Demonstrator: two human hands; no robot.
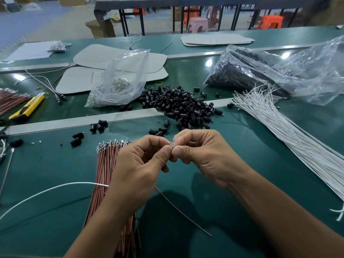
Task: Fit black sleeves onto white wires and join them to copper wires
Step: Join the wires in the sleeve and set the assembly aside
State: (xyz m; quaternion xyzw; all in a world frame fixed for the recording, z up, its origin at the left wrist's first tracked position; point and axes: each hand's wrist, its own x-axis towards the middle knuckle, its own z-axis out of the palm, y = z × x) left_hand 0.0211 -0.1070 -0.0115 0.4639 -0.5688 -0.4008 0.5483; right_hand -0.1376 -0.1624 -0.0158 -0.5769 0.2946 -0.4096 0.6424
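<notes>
left hand (143,161) and right hand (202,155) meet thumb to thumb, both pinching a tiny clear bulb (174,140). a white wire (74,183) trails left from the left hand, a copper wire (183,211) runs near-right. black sleeves (182,107) lie heaped just beyond.

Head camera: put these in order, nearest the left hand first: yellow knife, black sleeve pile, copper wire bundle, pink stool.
1. Copper wire bundle, just beneath the left hand.
2. Black sleeve pile, ahead, slightly right.
3. Yellow knife, far left.
4. Pink stool, far back.
</notes>
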